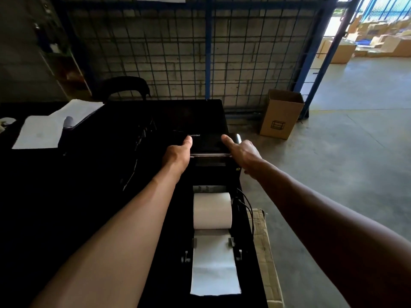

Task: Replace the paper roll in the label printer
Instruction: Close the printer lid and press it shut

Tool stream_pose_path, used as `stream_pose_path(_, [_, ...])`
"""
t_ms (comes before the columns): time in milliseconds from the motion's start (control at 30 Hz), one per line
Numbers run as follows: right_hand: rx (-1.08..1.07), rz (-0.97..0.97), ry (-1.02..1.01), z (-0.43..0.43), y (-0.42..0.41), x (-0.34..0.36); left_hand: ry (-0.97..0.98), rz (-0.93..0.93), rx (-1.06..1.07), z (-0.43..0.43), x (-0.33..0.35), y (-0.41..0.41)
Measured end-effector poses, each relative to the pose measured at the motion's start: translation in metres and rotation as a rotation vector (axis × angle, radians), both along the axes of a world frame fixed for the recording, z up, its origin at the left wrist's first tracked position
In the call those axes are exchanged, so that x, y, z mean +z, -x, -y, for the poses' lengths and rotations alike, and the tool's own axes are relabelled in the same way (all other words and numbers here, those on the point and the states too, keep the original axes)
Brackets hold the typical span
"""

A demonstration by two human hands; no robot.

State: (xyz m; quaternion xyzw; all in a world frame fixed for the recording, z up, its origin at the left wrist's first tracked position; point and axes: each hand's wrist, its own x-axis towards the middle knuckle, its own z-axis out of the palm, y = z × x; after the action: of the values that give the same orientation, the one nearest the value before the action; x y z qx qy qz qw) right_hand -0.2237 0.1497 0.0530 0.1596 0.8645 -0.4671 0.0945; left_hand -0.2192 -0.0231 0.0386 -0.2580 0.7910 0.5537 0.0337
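Note:
The black label printer stands open in front of me. Its lid is raised at the far end. My left hand grips the lid's left edge, thumb on top. At the right edge, my right hand holds the lid with the thumb on its upper face. A white paper roll lies in the printer's bay, and its loose white strip runs toward me between two grey guides.
A black table carries white sheets at the far left. A blue wire fence stands behind. An open cardboard box sits on the concrete floor at the right. Flattened cardboard lies under the printer's right side.

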Motion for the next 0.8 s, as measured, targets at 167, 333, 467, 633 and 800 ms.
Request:
stream_pose_path(167, [-0.036,-0.014,0.026,0.003,0.000,-0.002,-0.081,0.029,-0.064,0.004,0.009,-0.001])
stream_pose_path(333, [-0.069,-0.046,0.052,0.004,-0.016,-0.006,-0.110,0.013,-0.074,0.003,0.010,-0.017])
stream_pose_path(467, [-0.152,-0.082,0.089,0.005,-0.035,-0.006,-0.157,-0.021,-0.076,0.004,0.010,-0.035])
stream_pose_path(633, [-0.237,-0.111,0.081,0.004,-0.069,-0.009,-0.108,-0.053,-0.115,0.011,0.006,-0.064])
stream_pose_path(800, [-0.282,-0.136,0.062,0.005,-0.111,-0.017,-0.030,-0.071,-0.149,0.014,-0.004,-0.096])
